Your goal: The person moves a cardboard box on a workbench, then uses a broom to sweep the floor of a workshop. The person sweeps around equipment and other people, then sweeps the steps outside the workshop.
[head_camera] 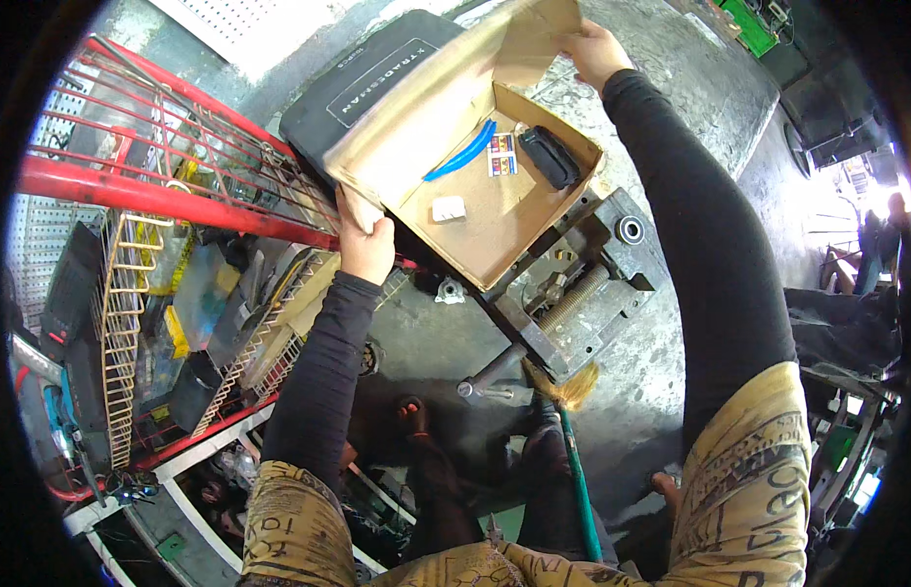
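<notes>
Between my two hands a cardboard box (pixel 499 257) stands with its lid (pixel 426 95) raised. My left hand (pixel 367 238) grips the lid's near left corner, thumb up. At the top, my right hand (pixel 593 53) holds the lid's far end flap. Inside the box lie a curved blue strip (pixel 463 152), a small card with coloured pictures (pixel 502 155), a black oblong part (pixel 549 157) and a small white block (pixel 449 209). Beneath the lid's left side is a black tool case (pixel 375 66) bearing writing. A metal vise (pixel 573 301) sits just below and right of the box.
A bearing (pixel 631 230) rests on the vise. Left is a red-framed wire rack (pixel 132 191) with assorted goods. A brush with a green handle (pixel 576 477) leans below the vise, near my legs. A small metal part (pixel 449 290) lies below the box. A person is blurred at far right.
</notes>
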Motion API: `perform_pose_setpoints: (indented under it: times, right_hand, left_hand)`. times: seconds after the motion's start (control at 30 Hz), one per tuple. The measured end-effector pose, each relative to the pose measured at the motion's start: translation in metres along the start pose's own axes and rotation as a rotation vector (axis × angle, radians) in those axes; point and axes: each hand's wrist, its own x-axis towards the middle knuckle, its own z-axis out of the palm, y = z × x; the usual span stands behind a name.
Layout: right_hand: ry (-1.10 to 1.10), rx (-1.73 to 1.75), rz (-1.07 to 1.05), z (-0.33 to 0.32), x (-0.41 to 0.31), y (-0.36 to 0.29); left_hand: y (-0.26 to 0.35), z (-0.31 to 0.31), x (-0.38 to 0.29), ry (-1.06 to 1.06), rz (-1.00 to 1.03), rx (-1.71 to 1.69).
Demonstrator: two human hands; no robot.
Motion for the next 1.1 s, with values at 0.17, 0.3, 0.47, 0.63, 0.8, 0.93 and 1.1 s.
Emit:
perform_pose_setpoints:
  times: [0.17,0.3,0.47,0.63,0.8,0.93,1.1]
  right_hand:
    - [0.143,-0.461,-0.307,0.018,-0.002,-0.010]
    - [0.090,-0.448,-0.159,0.008,-0.020,0.001]
    - [0.048,-0.202,-0.022,-0.018,-0.053,0.038]
    - [0.025,-0.258,0.106,-0.036,-0.058,0.069]
    - [-0.056,-0.265,-0.053,-0.057,-0.082,0.085]
    - [-0.149,-0.188,0.037,-0.077,-0.105,0.070]
    - [-0.020,0.009,-0.044,-0.071,-0.098,0.036]
  left_hand:
    - [0.033,0.017,0.012,0.010,-0.119,-0.155]
    - [0.047,0.034,0.003,0.007,-0.049,-0.158]
    - [0.050,0.047,-0.011,-0.055,-0.028,0.257]
    - [0.063,0.059,-0.027,0.061,0.242,0.347]
    - [0.047,0.052,-0.053,-0.049,0.348,0.410]
    - [0.035,0.056,-0.052,-0.055,0.146,0.125]
    - [0.073,0.055,-0.032,0.003,-0.024,-0.217]
